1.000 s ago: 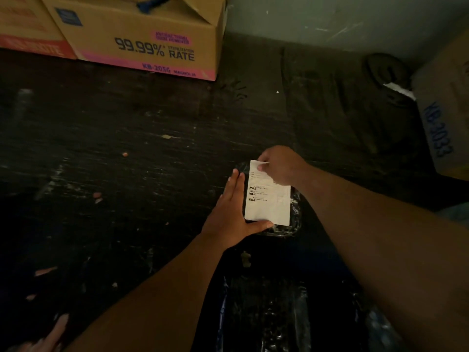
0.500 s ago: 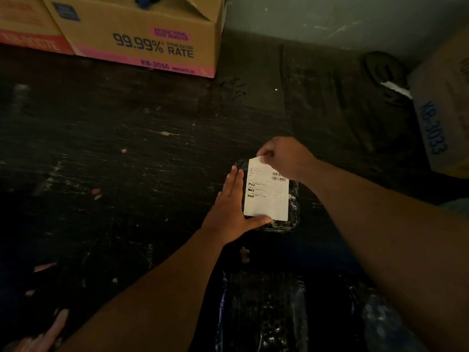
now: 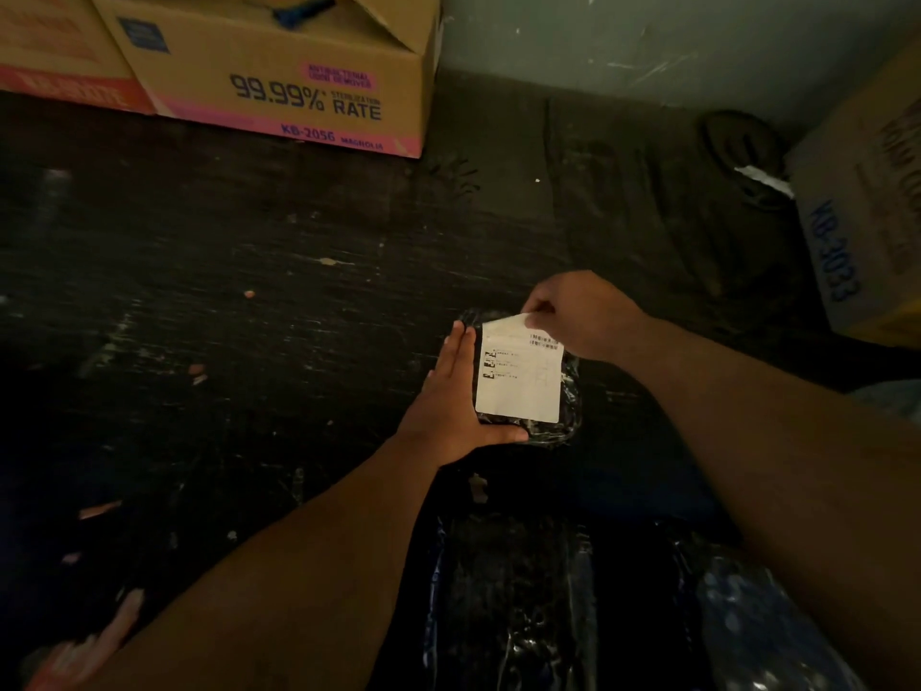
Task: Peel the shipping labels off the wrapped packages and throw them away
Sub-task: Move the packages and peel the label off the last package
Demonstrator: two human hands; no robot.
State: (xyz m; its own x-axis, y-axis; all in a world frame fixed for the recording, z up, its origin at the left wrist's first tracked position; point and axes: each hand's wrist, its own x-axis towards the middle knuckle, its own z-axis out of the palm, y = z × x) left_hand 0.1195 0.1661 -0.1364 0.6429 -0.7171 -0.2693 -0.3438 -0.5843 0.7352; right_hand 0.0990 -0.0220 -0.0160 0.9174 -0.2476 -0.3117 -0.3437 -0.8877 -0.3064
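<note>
- 1 wrapped package (image 3: 568,391) lies on the dark floor (image 3: 249,341), roughly centre-frame, sealed in glossy black film.
- 1 white shipping label (image 3: 518,376) covers most of the package's top face; barcode and print lines are visible on it.
- Left hand (image 3: 456,401): fingers straight and together along the package's left edge, thumb hooked under the near edge. Judged function: bracing the package against the pull.
- Right hand (image 3: 583,316): fingers curled, pinching the label's far corner. That corner stands lifted off the film; the rest of the label appears flat and bonded.
- Step in hand, as judged: start of the peel on this package. Separation is confined to the far corner.
- Next move calls for: a steady pull of the pinched corner back toward the person, kept low over the surface, while the left hand holds the package down.
- Risk, as judged: a sharp or steep pull may tear the paper or drag the film up with it.
- Further wrapped material (image 3: 518,605) lies in the near foreground between the forearms; whether it carries labels cannot be told in this light.
- No waste bin is identifiable in view; the disposal point must be located after the label comes free.
- 2 cardboard boxes stand by the wall: 1 printed "99.99% RATE" (image 3: 279,77) at far left, 1 marked "KB-3033" (image 3: 857,231) at right.
</note>
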